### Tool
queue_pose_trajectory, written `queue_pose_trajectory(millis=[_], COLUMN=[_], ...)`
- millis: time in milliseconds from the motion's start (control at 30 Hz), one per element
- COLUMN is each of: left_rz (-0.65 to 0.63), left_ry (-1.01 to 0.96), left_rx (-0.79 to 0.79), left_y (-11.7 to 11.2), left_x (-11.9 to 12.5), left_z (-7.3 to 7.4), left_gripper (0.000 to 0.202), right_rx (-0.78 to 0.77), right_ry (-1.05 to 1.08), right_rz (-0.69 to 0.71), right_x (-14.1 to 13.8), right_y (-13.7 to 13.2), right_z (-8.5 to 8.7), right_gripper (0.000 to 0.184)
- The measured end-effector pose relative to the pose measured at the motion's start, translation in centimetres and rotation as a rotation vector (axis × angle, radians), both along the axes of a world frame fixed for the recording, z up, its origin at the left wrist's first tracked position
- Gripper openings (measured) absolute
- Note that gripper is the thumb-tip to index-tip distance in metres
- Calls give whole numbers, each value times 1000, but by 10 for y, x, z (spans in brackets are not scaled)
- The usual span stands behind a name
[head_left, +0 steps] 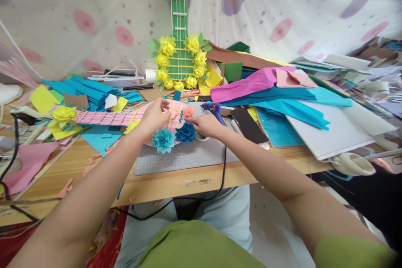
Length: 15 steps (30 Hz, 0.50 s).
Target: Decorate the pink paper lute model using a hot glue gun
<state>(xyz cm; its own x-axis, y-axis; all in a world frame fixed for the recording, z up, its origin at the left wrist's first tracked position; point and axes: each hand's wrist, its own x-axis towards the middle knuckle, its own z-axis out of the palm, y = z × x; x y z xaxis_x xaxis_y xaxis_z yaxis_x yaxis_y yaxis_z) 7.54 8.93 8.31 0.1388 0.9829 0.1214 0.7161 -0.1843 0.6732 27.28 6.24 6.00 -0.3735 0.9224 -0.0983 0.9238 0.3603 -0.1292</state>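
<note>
A pink paper guitar [103,117] lies flat on the table in front of me, its neck pointing left. My left hand [155,114] rests on the guitar's body with the fingers curled and pinched at its upper edge. My right hand [204,124] pinches a small salmon paper flower [189,111] at the guitar's right edge. A light blue paper flower [163,140] and a dark blue paper flower [185,132] sit on the body's near rim, between my hands.
A blue glue gun [215,110] lies just behind my right hand, its black cord [223,176] running over the table edge. A green paper guitar [179,29] ringed with yellow flowers leans on the wall. A grey cutting mat [185,157], a black phone [248,124] and heaps of coloured paper surround me.
</note>
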Motion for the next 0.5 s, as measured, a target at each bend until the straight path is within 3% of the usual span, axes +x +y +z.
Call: queue_pose_trajectory(millis=[233,333,500], left_rz=[-52,-66,-78], left_ry=[41,67,93], left_rx=[-60,-160,-199], left_y=[-18,-25,-34], left_x=[7,9,13], left_z=[5,4,0], left_gripper=[21,26,35], right_rx=[0,-27,-70], right_ry=[439,598,627], right_rz=[-159,-185,-123], right_x=[9,1,-15], right_y=[-5,-6,-4], right_z=[1,-1,-2], right_gripper=[33,32,30])
